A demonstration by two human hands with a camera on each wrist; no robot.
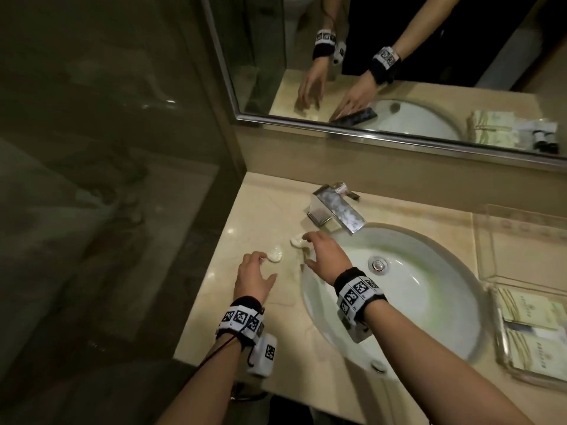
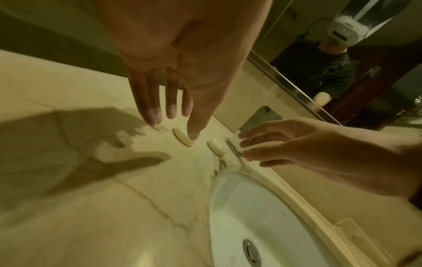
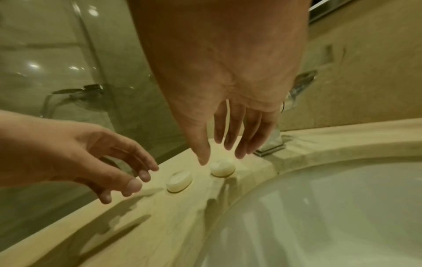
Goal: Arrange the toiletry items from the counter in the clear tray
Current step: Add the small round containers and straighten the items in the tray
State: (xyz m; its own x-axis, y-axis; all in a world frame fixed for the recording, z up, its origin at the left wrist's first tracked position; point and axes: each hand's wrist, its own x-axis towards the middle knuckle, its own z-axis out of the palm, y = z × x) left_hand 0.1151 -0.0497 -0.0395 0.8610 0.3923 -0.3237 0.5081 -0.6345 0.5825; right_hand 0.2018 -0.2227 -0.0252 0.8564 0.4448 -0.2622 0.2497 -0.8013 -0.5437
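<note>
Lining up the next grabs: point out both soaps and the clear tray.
Left soap (image 1: 274,254), head view, its top face.
Right soap (image 3: 223,168), right wrist view, its top face.
Clear tray (image 1: 498,329), head view, its left wall.

White oval sink (image 1: 429,302) with chrome drain (image 1: 379,265) set in a beige marble counter (image 1: 214,302); chrome faucet (image 1: 339,208) behind the basin; framed mirror (image 1: 399,56) above; glass partition (image 1: 107,148) at left.

two soaps (image 1: 274,255) left of sink (image 1: 435,305), tray (image 1: 521,348) at its right
</note>
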